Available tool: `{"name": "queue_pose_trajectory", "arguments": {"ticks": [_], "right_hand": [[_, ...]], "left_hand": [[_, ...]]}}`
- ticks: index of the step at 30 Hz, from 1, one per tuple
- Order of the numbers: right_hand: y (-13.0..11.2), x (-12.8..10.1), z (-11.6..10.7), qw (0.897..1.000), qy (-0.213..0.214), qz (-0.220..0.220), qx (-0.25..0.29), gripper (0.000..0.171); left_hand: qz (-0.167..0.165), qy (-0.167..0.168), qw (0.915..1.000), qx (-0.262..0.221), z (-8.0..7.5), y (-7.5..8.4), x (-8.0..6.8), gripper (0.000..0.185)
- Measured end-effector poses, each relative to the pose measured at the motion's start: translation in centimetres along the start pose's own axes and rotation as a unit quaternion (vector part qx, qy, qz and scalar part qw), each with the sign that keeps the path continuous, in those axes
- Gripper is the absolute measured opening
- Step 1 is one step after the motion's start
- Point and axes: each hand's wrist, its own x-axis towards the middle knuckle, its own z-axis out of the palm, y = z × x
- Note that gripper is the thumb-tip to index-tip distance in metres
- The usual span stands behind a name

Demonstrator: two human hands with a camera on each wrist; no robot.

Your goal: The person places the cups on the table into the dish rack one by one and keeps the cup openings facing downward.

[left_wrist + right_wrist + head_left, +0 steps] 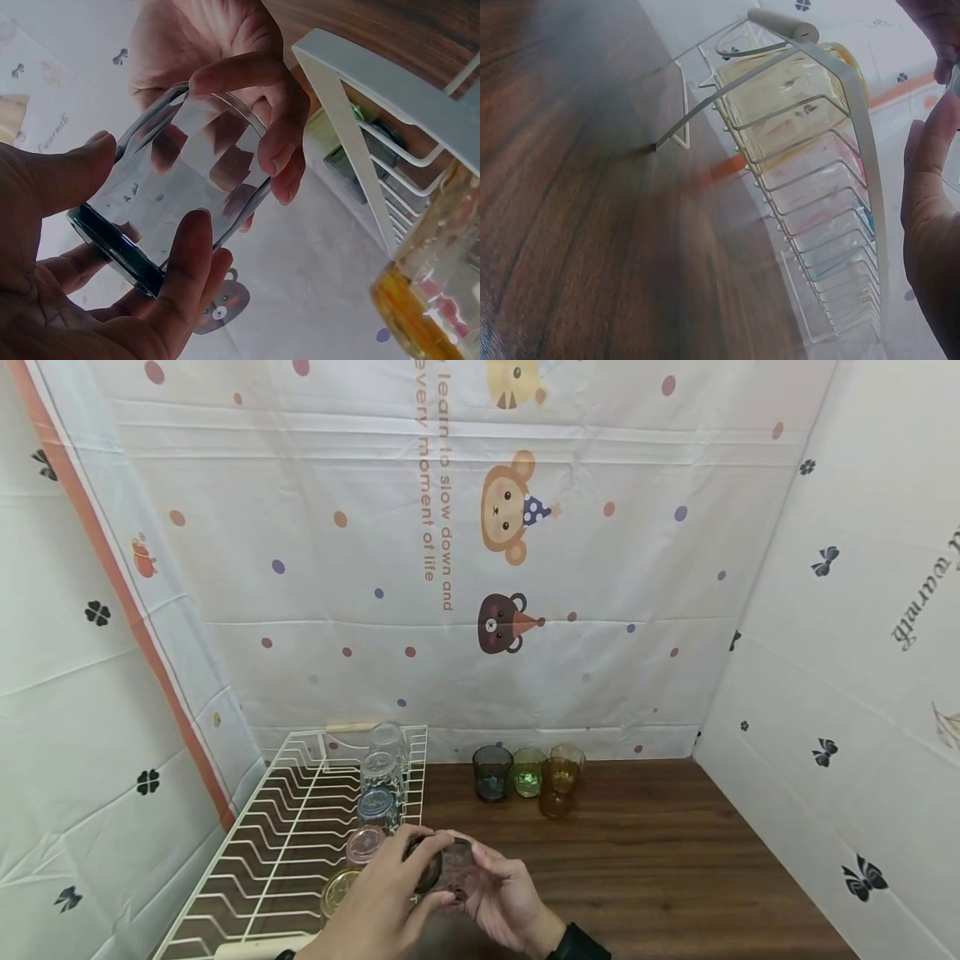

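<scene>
Both the left hand (375, 902) and right hand (510, 902) are gripping the dark smoky tumbler (444, 868), lying tilted sideways, just right of the white wire dish rack (277, 835).

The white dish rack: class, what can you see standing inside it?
A row of glasses stands along the white dish rack's right side: clear, blue, pink, yellow. The left hand covers the row's near end.

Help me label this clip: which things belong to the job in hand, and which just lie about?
In hand:
dark glass, held by left hand and right hand
white rack
racked glasses

Lying about:
grey, green, amber glasses
wooden table
</scene>
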Motion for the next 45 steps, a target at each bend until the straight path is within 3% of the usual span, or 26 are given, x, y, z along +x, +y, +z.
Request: {"name": "queue_pose_trajectory", "arguments": {"ticks": [4, 7, 9, 11, 13, 16, 19, 23, 26, 28, 30, 32, 33, 39, 41, 45], "right_hand": [[0.0, 0.2, -0.2, 0.999, 0.003, 0.003, -0.034, 0.048], [-0.2, 0.5, -0.5, 0.992, 0.020, -0.005, -0.125, 0.051], [-0.4, 0.7, -0.9, 0.974, 0.046, -0.021, -0.220, 0.053], [-0.7, 0.9, -1.4, 0.945, 0.075, -0.046, -0.315, 0.053], [-1.0, 1.1, -2.0, 0.909, 0.106, -0.069, -0.397, 0.052], [-1.7, 1.4, -3.0, 0.844, 0.164, -0.108, -0.499, 0.047], [-2.9, 1.6, -4.2, 0.760, 0.251, -0.125, -0.586, 0.047], [-5.4, 2.0, -6.7, 0.641, 0.339, -0.109, -0.680, 0.054], [-7.6, 2.1, -8.9, 0.564, 0.366, -0.079, -0.736, 0.061], [-8.7, 2.0, -10.2, 0.518, 0.374, -0.058, -0.767, 0.064], [-9.5, 1.9, -11.4, 0.487, 0.376, -0.026, -0.788, 0.067], [-9.9, 1.8, -12.3, 0.466, 0.373, -0.002, -0.802, 0.070], [-10.0, 1.7, -12.7, 0.461, 0.371, 0.009, -0.806, 0.071], [-10.2, 1.3, -14.0, 0.437, 0.365, 0.044, -0.821, 0.068], [-10.3, 1.3, -14.1, 0.432, 0.367, 0.049, -0.823, 0.064], [-10.9, 1.6, -14.0, 0.441, 0.370, 0.062, -0.815, 0.061]], "left_hand": [[-0.007, 0.006, 1.0000, 0.000, -0.1, -0.2, -0.2, 0.060], [-0.026, 0.000, 0.9996, 0.005, -0.4, -0.3, -0.3, 0.058], [-0.050, -0.011, 0.9986, 0.013, -0.7, -0.4, -0.4, 0.056], [-0.073, -0.020, 0.9969, 0.022, -1.1, -0.6, -0.4, 0.055], [-0.096, -0.022, 0.9948, 0.028, -1.6, -0.7, -0.5, 0.056], [-0.112, -0.011, 0.9930, 0.035, -2.4, -1.0, -0.4, 0.059], [-0.124, 0.002, 0.9916, 0.035, -3.3, -1.5, -0.4, 0.059], [-0.124, 0.032, 0.9909, 0.043, -4.3, -2.7, -0.4, 0.059], [-0.116, 0.060, 0.9900, 0.054, -5.0, -3.8, -0.3, 0.059], [-0.117, 0.071, 0.9888, 0.059, -5.4, -4.7, -0.1, 0.059], [-0.119, 0.075, 0.9879, 0.064, -5.8, -5.6, 0.2, 0.059], [-0.127, 0.070, 0.9870, 0.069, -6.2, -6.5, 0.5, 0.060], [-0.132, 0.064, 0.9866, 0.072, -6.4, -6.9, 0.7, 0.060], [-0.174, 0.016, 0.9818, 0.075, -7.1, -9.9, 1.7, 0.061], [-0.189, 0.005, 0.9796, 0.070, -7.1, -11.0, 2.1, 0.063], [-0.219, -0.015, 0.9736, 0.063, -6.5, -13.5, 2.8, 0.065]]}}
